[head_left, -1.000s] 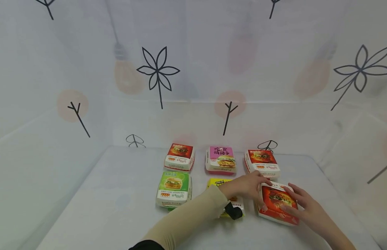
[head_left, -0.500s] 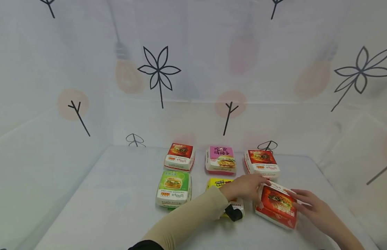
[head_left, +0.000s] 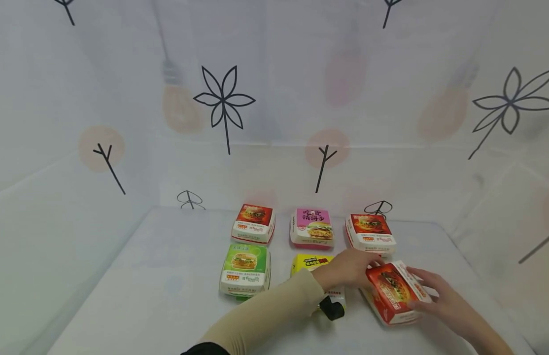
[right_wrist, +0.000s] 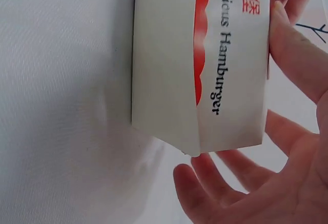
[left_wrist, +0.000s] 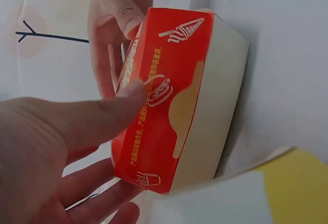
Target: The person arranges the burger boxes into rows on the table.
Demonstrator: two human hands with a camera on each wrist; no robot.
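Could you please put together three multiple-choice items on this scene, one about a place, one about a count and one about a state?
1. Where does the pink box lie?
A. Back row, middle
B. Front row, left
C. Off the table

2. How many burger boxes show in the head view?
A. Four
B. Six
C. Eight

3. How is the red box between the left hand and the right hand?
A. Flat on the table
B. Tilted, held on both sides
C. Opened wide

Answers: 1 A, it sits between two red boxes at the back. 2 B, three behind, three in front. 3 B, one edge is lifted and both hands grip it.
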